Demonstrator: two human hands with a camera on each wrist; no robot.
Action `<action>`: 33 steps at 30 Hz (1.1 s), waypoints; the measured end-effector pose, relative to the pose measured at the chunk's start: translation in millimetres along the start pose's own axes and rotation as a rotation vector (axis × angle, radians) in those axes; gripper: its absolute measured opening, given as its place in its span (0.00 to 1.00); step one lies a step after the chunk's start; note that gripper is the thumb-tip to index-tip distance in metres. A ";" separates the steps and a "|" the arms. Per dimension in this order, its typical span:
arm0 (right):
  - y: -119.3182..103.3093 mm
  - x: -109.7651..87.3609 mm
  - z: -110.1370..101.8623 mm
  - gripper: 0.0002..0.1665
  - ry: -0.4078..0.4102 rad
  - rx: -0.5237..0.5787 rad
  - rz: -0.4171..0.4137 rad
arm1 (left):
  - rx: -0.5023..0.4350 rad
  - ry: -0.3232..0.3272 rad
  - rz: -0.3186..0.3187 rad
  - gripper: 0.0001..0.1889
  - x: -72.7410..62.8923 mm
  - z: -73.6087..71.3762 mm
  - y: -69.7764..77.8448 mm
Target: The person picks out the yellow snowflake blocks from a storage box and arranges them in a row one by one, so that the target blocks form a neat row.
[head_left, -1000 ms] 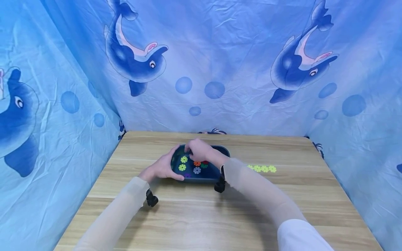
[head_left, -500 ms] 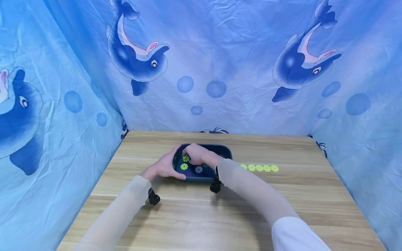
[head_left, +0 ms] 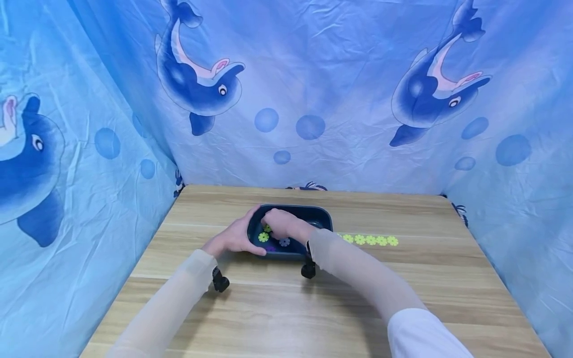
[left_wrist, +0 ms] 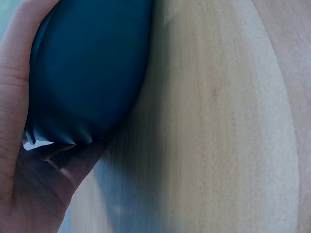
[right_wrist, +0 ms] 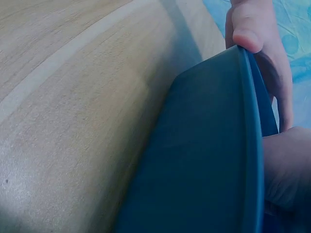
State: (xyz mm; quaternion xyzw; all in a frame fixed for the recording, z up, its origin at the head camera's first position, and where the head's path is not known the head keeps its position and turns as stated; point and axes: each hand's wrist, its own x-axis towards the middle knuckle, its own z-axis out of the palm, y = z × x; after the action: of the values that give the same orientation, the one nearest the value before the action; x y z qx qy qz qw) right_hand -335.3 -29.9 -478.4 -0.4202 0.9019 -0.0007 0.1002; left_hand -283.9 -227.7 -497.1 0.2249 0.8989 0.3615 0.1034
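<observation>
A dark blue tray (head_left: 321, 217) with loose flower-shaped discs inside stands on the table. My left hand (head_left: 235, 237) holds its left end, thumb along the front rim and fingers round the far side. In the left wrist view, the fingers of the left hand (left_wrist: 39, 189) wrap the tray's outer wall (left_wrist: 92, 73). My right hand (head_left: 281, 223) reaches down inside the tray; its fingertips are hidden, so what they touch is unclear. Near it lie a yellow disc (head_left: 263, 237), a grey disc (head_left: 284, 242) and a purple disc (head_left: 270, 249). In the right wrist view, the tray wall (right_wrist: 204, 155) partly covers the right hand (right_wrist: 286, 167).
To the right of the tray, a row of several yellow discs (head_left: 370, 240) lies on the wooden table (head_left: 277, 308), its left end hidden by the right forearm. Blue dolphin-print curtains (head_left: 349, 159) enclose the table at the back and sides.
My right hand has lowered into the tray and now covers the orange, red and green discs seen earlier. The left hand keeps its hold. The head view has shifted slightly.
</observation>
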 end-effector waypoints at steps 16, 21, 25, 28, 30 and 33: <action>8.3 -0.1 0.9 0.08 0.057 0.070 0.026 | -0.006 0.002 0.000 0.74 2.4 -0.1 -0.3; 7.1 -8.5 -5.3 0.14 0.078 0.052 -0.016 | -0.001 0.000 -0.007 0.76 0.1 0.8 -1.2; 4.3 -24.3 -18.8 0.14 0.117 0.051 -0.052 | -0.007 0.003 -0.009 0.76 -1.7 1.8 -2.5; 5.0 -38.5 -30.8 0.14 0.148 0.055 -0.063 | -0.012 0.007 -0.024 0.76 -2.3 2.1 -2.5; 8.5 -48.4 -38.3 0.14 0.164 0.056 -0.059 | -0.009 0.007 -0.040 0.75 -1.7 2.4 -1.7; 18.9 -63.8 -45.7 0.13 0.175 0.061 -0.037 | -0.001 0.004 -0.060 0.76 0.6 2.9 0.8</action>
State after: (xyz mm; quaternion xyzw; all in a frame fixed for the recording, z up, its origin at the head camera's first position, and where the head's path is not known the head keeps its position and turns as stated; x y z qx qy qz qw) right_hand -317.9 26.9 -423.7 -0.4317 0.8989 -0.0666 0.0339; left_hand -283.2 -225.1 -498.6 0.1972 0.9053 0.3590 0.1123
